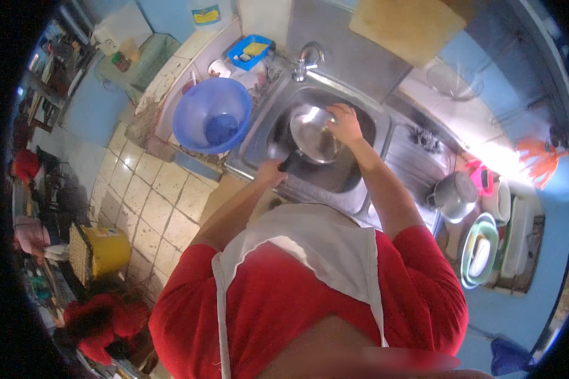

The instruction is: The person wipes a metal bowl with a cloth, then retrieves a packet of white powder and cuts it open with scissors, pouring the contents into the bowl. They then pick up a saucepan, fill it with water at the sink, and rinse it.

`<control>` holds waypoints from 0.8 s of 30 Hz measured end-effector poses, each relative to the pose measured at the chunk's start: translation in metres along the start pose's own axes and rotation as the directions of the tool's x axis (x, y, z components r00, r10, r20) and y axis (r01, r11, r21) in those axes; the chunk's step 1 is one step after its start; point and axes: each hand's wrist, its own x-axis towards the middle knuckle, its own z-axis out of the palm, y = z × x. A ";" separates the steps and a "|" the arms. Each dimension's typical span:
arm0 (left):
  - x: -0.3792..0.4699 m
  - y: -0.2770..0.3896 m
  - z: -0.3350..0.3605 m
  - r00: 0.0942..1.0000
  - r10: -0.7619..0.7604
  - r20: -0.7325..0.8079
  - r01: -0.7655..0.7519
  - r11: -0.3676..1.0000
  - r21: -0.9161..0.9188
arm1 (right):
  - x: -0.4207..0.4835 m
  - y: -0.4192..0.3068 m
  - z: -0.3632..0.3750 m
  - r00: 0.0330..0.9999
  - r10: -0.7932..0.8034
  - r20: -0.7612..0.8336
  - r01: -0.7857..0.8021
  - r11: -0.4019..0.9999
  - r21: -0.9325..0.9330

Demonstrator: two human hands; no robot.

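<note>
In the steel sink basin (346,175), a shiny metal pan (313,135) is tilted with its inside facing up. My left hand (271,173) is closed around the pan's black handle (290,161) at the near left edge of the sink. My right hand (345,124) touches the pan's right rim with bent fingers; whether it grips the rim or holds something small, I cannot tell. Behind the pan stands a chrome faucet (303,66); no running water can be made out.
Left of the sink sits a large blue plastic basin (185,118), with a blue tray (239,61) holding a yellow sponge behind it. On the right are the ribbed drainboard (408,161), a metal pot (455,194) and stacked oval dishes (468,265). A yellow bin (109,248) stands lower left.
</note>
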 end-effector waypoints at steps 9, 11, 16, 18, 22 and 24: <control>0.020 -0.014 0.007 0.997 -0.005 0.082 -0.003 0.995 0.098 | 0.167 0.025 0.040 0.979 0.086 0.186 -0.012 0.930 -0.368; 0.024 -0.008 0.004 0.997 -0.057 0.053 0.053 0.996 0.071 | 0.187 0.029 0.048 0.988 -0.010 0.151 0.032 0.989 -0.145; 0.019 -0.007 -0.009 0.991 -0.077 0.107 0.057 0.983 0.176 | 0.201 0.054 0.069 0.982 -0.186 0.020 0.170 0.847 -0.504; 0.014 -0.013 -0.004 0.999 0.036 -0.039 -0.034 0.998 0.056 | 0.202 0.065 0.073 0.994 -0.112 -0.008 0.095 0.875 -0.476; 0.024 -0.029 0.016 0.981 0.136 -0.137 -0.136 0.991 0.009 | 0.210 0.077 0.070 0.987 -0.155 0.047 0.160 0.893 -0.420; 0.032 -0.036 0.022 0.985 0.136 -0.106 -0.134 0.991 0.029 | 0.214 0.078 0.069 0.991 -0.129 0.028 0.131 0.934 -0.333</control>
